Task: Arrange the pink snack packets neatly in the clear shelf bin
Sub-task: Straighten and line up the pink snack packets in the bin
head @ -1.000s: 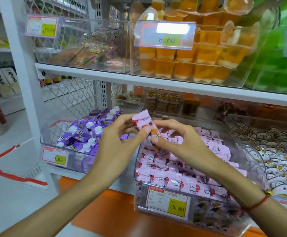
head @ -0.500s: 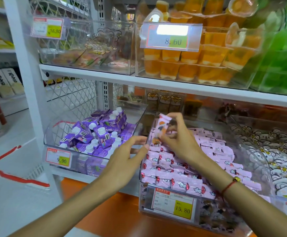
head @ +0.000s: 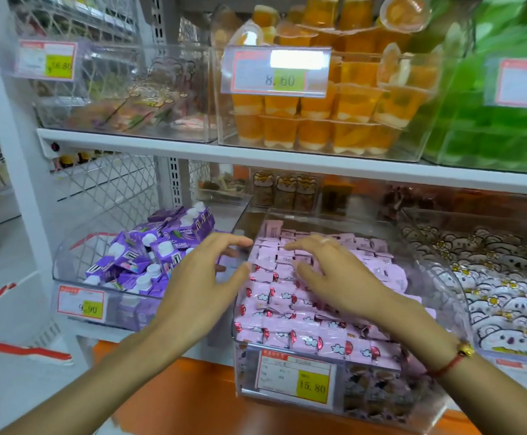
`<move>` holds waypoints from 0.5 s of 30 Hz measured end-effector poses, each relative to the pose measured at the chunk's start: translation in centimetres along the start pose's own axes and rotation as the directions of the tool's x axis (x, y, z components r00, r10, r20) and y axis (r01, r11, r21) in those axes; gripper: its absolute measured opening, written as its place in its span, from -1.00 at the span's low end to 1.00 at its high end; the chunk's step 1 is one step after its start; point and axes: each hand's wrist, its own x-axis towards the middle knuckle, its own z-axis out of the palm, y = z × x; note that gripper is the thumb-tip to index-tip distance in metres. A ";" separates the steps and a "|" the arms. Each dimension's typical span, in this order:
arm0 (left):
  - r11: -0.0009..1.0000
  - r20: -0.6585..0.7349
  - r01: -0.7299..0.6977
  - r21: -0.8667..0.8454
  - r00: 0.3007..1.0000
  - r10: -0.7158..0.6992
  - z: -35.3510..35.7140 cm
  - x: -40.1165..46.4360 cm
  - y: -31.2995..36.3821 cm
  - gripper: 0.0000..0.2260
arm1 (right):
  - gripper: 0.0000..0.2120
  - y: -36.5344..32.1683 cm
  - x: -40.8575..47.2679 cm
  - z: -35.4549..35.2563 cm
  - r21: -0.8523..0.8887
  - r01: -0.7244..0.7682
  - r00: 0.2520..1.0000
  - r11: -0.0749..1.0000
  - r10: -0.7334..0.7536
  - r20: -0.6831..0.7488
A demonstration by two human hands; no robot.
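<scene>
Left hand (head: 198, 277), fingers spread and holding nothing, beside the left wall of the clear bin (head: 438, 277); pink packets (head: 287, 312) in rows within; right hand (head: 334, 277), likewise spread and empty, just above them.

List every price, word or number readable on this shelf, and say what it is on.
"15.80": yellow tag on the pink packets' clear bin.
"8.60": tag on the orange jelly cup bin.
"9.90": tag on the purple carton bin.
"16.80": tag on the top left bin, first digit blurred.
The small print on all tags and the packet printing are too blurred.
</scene>
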 end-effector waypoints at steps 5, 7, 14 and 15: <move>0.880 0.310 -0.266 0.394 0.940 0.146 1.3 4.5 1.5 -0.76 | -0.55 1.1 -2.8 -0.3 -0.164 -0.063 0.989 0.984 0.085 0.125; 0.782 0.455 -0.367 0.504 0.882 0.121 2.7 6.5 1.8 -0.75 | -0.53 1.2 -3.1 0.1 -0.176 -0.080 0.983 0.981 0.106 0.148; 0.644 0.648 -0.478 0.597 0.761 -0.036 5.4 10.1 1.2 -0.79 | -0.54 1.7 -3.1 0.4 -0.161 -0.062 0.991 0.985 0.080 0.108; 0.653 0.650 -0.471 0.593 0.759 -0.043 5.5 10.2 1.2 -0.79 | -0.53 1.8 -3.1 0.4 -0.157 -0.060 0.991 0.986 0.078 0.109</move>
